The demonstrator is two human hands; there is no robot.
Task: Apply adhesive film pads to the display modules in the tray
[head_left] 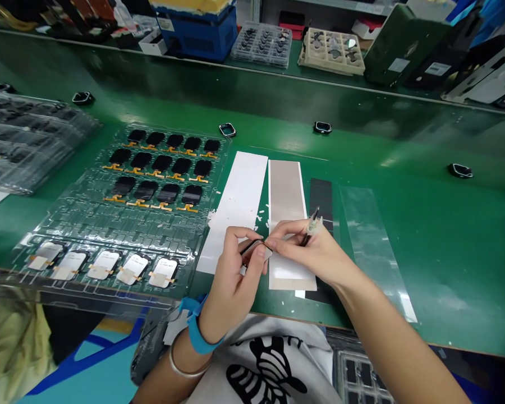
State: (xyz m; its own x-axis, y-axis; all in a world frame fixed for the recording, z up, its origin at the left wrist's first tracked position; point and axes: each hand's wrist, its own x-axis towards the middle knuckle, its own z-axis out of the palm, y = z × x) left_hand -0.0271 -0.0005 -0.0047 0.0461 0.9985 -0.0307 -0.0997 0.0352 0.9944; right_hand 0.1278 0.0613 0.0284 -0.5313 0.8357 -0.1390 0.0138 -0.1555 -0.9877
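My left hand (239, 275) is closed on a small watch screen (256, 247) with a pale back and dark edge, held above the bench. At its right edge the fingertips of my right hand (307, 247) are pinched together; whether a scrap of film sits between them is too small to tell. Dark tweezers (313, 219) are tucked in that same hand, partly hidden by the fingers. Beneath the hands lie a white sheet (246, 185) and a beige-faced strip (286, 188). To the left, a clear tray (122, 221) bears rows of black screens (162, 163) and a front row of white-backed screens (104, 264).
Black strips (321, 193) and a clear film (370, 224) lie to the right. Watch cases (322, 127) are spread along the back. Stacked clear trays (21, 134) stand at far left. On the shelf are a blue machine (197, 33) and a beige parts tray (332, 50).
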